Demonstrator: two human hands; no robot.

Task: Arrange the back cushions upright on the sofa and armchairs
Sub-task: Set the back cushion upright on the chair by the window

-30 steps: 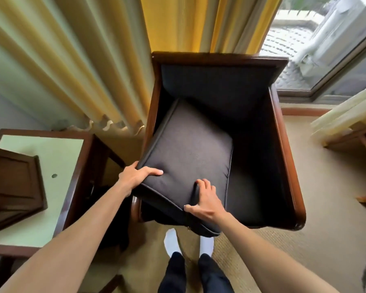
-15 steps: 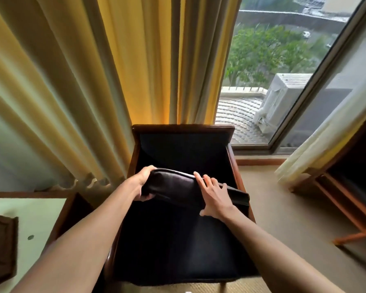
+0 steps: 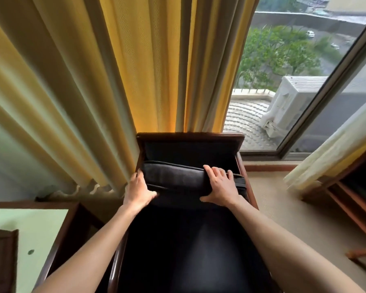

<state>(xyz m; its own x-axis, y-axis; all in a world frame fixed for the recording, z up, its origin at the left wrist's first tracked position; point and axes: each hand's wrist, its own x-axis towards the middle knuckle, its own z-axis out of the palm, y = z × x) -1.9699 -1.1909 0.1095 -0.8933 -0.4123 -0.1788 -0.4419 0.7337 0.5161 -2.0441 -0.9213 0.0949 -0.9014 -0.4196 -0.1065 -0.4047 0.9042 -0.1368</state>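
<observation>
A dark wood-framed armchair with black upholstery stands in front of me against the curtain. A black back cushion stands on edge at the rear of the seat, leaning toward the chair's backrest. My left hand grips the cushion's left end, fingers wrapped round its front face. My right hand holds its right part, fingers over the top edge and thumb on the front. The cushion's lower part is hidden in the dark seat.
Yellow curtains hang behind and to the left of the chair. A window is at the right. A wood-edged table with a pale top sits at lower left. Wooden furniture stands on the carpet at right.
The cushion went from lying tilted across the seat to standing on edge near the backrest. Both hands moved forward with it, and my view lifted toward the window.
</observation>
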